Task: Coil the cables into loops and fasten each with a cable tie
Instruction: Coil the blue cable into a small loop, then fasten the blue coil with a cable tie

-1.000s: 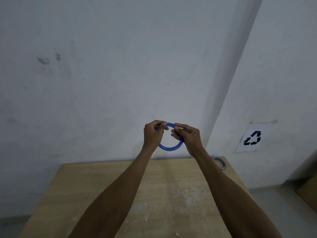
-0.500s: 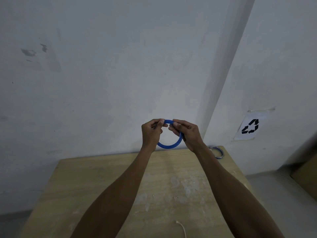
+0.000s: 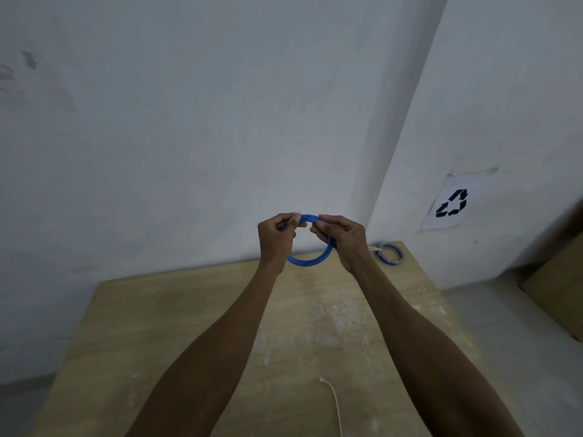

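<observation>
A blue cable coiled into a round loop (image 3: 310,261) hangs in the air above the far edge of the wooden table (image 3: 176,316). My left hand (image 3: 276,236) pinches the loop's top left with curled fingers. My right hand (image 3: 342,238) grips its top right side. A second blue coil (image 3: 390,253), bound with a white tie, lies at the table's far right corner. A thin white cable tie (image 3: 333,402) lies on the near part of the table between my forearms.
A white wall stands right behind the table, with a corner at the right. A paper sheet with a recycling sign (image 3: 451,205) is stuck on the right wall. A brown cardboard piece (image 3: 558,291) leans on the floor at the far right.
The view has tilted down, bringing more of the table and the white tie into sight. My hands stay on the top of the blue loop, fingers shifting slightly.
</observation>
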`<act>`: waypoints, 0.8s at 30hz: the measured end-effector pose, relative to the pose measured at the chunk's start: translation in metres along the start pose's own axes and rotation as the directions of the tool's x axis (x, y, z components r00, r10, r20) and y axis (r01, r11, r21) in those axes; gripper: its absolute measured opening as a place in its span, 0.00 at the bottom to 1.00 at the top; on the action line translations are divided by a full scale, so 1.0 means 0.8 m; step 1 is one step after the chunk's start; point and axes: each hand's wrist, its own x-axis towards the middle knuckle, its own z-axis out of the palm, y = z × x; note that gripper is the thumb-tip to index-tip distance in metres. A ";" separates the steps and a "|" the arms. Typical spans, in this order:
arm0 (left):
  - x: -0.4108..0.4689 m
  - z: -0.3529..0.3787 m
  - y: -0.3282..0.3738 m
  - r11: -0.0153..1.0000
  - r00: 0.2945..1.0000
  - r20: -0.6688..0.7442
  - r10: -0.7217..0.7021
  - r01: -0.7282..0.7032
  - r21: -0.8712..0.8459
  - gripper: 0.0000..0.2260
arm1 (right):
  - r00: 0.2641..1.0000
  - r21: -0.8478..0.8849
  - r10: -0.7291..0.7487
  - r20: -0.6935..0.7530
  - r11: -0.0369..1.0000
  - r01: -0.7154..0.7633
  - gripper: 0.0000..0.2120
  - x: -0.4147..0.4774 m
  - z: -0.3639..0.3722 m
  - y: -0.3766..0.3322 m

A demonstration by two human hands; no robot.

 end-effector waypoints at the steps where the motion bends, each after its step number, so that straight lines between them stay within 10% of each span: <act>1: -0.002 0.002 -0.004 1.000 1.000 -0.004 -0.008 0.008 0.000 0.05 | 1.000 -0.009 0.002 -0.001 1.000 -0.002 0.11 -0.002 -0.003 0.002; 24: -0.004 0.023 -0.030 0.997 0.977 -0.202 -0.067 0.060 -0.039 0.05 | 0.986 -0.188 0.157 0.053 0.971 -0.145 0.22 -0.034 -0.035 0.019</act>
